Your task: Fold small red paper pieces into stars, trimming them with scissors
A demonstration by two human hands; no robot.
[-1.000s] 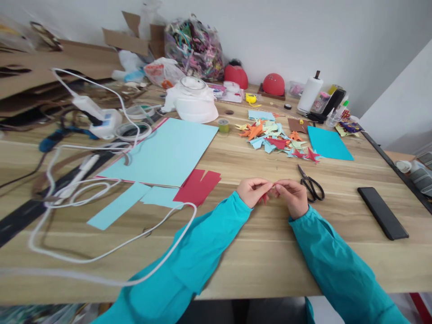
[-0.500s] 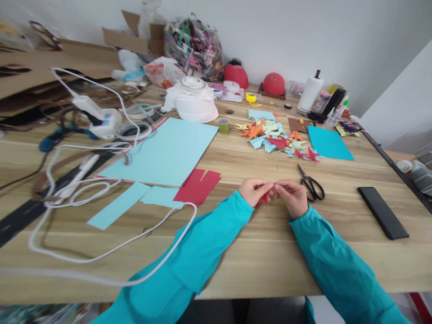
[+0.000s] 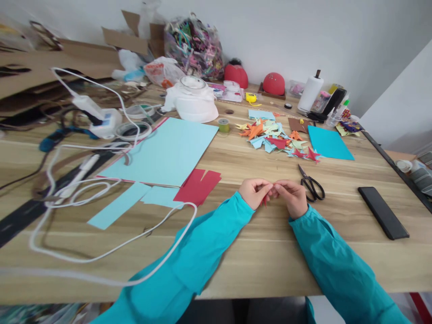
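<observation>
My left hand [image 3: 254,191] and my right hand [image 3: 293,196] meet over the wooden table [image 3: 256,252], fingertips pinched together on a small folded red paper piece [image 3: 265,198]. Most of that piece is hidden between the fingers; only a red tip shows below them. Both arms wear teal sleeves. Black scissors [image 3: 311,183] lie just right of my right hand. A cut red paper sheet [image 3: 197,185] lies left of my left hand.
A large light-blue sheet [image 3: 165,150] with blue strips lies at left, crossed by white cables [image 3: 101,216]. A pile of folded coloured paper shapes [image 3: 275,138] and a teal sheet [image 3: 329,143] sit further back. A black phone [image 3: 383,212] lies at right. Clutter lines the wall.
The hands have stayed in place; the fingers shift slightly on the red paper piece, whose tip shows a little differently below them.
</observation>
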